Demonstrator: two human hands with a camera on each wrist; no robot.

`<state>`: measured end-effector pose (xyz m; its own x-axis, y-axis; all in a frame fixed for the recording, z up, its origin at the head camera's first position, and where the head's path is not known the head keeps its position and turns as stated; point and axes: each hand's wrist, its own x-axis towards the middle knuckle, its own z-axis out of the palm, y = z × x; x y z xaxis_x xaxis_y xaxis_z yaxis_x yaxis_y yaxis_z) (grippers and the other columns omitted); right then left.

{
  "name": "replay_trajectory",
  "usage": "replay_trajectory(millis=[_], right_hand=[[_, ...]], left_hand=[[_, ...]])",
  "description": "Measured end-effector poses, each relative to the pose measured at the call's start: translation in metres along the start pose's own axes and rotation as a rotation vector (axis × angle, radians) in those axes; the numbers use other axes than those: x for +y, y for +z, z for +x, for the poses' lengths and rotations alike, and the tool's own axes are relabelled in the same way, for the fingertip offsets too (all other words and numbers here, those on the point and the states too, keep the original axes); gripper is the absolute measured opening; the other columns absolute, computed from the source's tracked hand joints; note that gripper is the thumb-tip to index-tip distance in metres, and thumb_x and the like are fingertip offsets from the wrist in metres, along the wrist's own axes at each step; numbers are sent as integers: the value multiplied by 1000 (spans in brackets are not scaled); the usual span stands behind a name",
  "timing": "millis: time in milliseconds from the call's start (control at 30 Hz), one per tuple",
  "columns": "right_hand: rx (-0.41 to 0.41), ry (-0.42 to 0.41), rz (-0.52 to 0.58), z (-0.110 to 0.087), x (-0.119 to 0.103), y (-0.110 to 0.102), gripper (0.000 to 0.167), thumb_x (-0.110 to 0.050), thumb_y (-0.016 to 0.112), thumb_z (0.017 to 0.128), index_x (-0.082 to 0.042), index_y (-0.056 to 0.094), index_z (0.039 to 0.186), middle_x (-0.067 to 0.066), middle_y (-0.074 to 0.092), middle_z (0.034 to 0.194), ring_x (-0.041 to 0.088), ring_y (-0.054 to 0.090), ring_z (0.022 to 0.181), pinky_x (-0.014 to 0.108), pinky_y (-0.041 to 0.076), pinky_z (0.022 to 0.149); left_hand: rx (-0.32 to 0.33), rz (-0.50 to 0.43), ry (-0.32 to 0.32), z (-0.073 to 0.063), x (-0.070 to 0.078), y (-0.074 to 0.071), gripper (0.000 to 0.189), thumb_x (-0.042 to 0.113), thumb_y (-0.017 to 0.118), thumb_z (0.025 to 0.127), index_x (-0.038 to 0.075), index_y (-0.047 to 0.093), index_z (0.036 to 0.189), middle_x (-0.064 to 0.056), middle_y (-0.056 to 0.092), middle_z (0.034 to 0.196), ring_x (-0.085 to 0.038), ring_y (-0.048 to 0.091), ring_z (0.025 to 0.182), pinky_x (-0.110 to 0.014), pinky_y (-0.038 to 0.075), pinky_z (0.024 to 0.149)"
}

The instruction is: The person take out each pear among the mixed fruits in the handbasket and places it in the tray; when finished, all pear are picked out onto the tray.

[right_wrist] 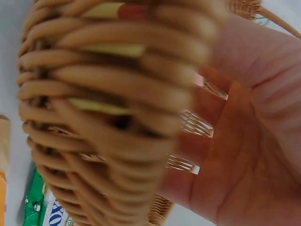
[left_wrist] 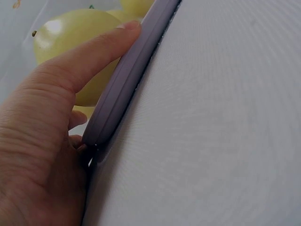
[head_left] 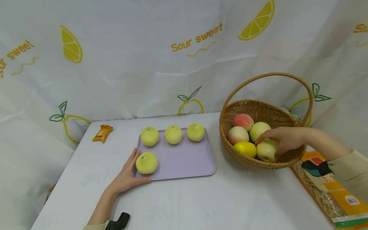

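Note:
My right hand (head_left: 283, 140) reaches into a wicker basket (head_left: 253, 163), its fingers curled round a pale green-yellow pear (head_left: 265, 151). In the right wrist view the woven rim (right_wrist: 108, 80) hides most of that fruit. Beside it in the basket lie another green-yellow fruit (head_left: 259, 129), two peaches (head_left: 243, 121) and a yellow lemon (head_left: 245, 149). At the left front corner of a lilac tray (head_left: 178, 163), my left hand (head_left: 127, 175) touches the edge, fingers along its side and thumb (left_wrist: 103, 47) along its front. Several similar pears (head_left: 147, 163) sit on the tray.
An orange snack packet (head_left: 103, 133) lies at the table's back left. Right of the basket, partly under my forearm, is a yellow-orange bag (head_left: 333, 191) with a clear window. A printed white cloth (head_left: 129, 80) hangs behind the table. The basket's tall handle (head_left: 270, 74) arches over its opening.

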<state>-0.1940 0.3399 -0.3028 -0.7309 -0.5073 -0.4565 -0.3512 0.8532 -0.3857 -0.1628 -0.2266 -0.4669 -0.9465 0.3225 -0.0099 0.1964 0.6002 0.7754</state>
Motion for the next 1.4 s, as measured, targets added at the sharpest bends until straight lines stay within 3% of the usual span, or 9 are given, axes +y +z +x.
replay_trajectory(millis=[200, 500, 667, 867, 1067, 1200, 1400], right_hand=[[-45, -70, -69, 9, 8, 2, 65, -13, 82, 71, -17, 58, 131, 8, 49, 131, 29, 45, 112, 47, 42, 89], [-45, -108, -207, 17, 11, 1, 69, -27, 90, 63, -14, 61, 124, 0, 47, 120, 23, 47, 105, 44, 44, 85], [-31, -118, -195, 14, 9, -2, 66, -30, 91, 62, -13, 61, 119, -2, 51, 116, 19, 50, 103, 41, 46, 86], [-87, -26, -124, 10, 4, -4, 61, -30, 88, 65, -18, 53, 115, -5, 55, 101, 13, 51, 86, 29, 45, 73], [-109, 29, -34, 4, 3, -2, 64, -28, 84, 68, -15, 47, 119, 0, 55, 94, 15, 50, 79, 27, 42, 65], [-75, 35, -10, 1, 3, -4, 66, -29, 84, 69, -15, 47, 121, 0, 56, 96, 15, 51, 80, 27, 43, 65], [22, -25, -21, -8, 1, -7, 66, -40, 84, 73, -15, 50, 124, -1, 57, 101, 14, 52, 84, 27, 45, 68]], left_hand=[[3, 5, 4, 0, -1, 0, 116, 38, 86, 72, 14, 12, 158, -11, -3, 163, -43, -2, 146, -71, 7, 107], [3, 2, 8, 1, 0, 1, 116, 39, 85, 72, 14, 12, 158, -11, -3, 163, -43, -2, 146, -71, 7, 107], [2, 13, 8, 1, 0, 1, 115, 39, 85, 72, 15, 12, 158, -10, -3, 163, -43, -1, 146, -72, 7, 106], [2, 8, -3, 1, 1, 0, 116, 39, 86, 71, 14, 13, 158, -11, -3, 163, -43, -2, 146, -72, 7, 106], [-1, 4, -1, 1, 1, 1, 115, 39, 86, 71, 13, 13, 158, -11, -3, 163, -44, -2, 146, -72, 7, 106], [-2, 6, -5, 0, 1, 1, 115, 39, 85, 72, 14, 13, 158, -11, -3, 163, -43, -2, 146, -72, 7, 106], [-1, 8, -1, 0, 1, 0, 114, 38, 86, 72, 14, 14, 158, -11, -3, 163, -44, -1, 146, -72, 7, 106]])
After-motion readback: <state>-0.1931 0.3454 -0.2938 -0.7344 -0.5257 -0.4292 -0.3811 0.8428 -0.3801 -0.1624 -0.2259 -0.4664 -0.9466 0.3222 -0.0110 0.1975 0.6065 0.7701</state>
